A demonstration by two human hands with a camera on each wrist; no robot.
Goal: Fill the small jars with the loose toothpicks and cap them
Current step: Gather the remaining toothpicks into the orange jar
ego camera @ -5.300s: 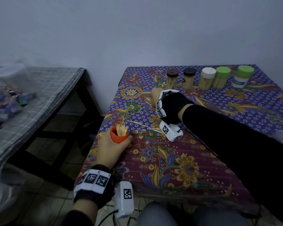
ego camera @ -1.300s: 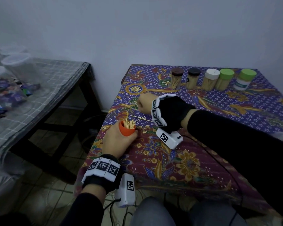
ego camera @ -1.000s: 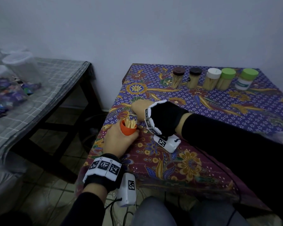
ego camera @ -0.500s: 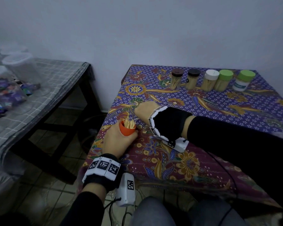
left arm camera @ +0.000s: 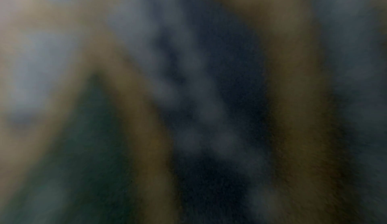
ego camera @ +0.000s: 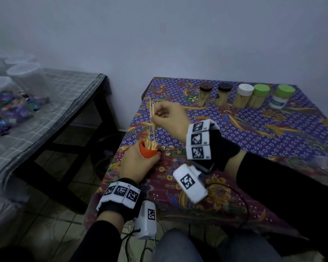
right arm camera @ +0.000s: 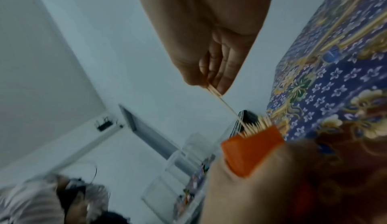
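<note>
Head view: right hand [ego camera: 170, 118] fingers pinch toothpicks [ego camera: 152, 118] above left-held orange jar [ego camera: 148, 150], capped jars [ego camera: 242, 98] behind.

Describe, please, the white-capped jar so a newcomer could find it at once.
Look at the table under the purple floral cloth, then at the row of five capped jars along its far edge by the wall. The white-capped jar stands third from the left, between dark caps and green caps.
</note>
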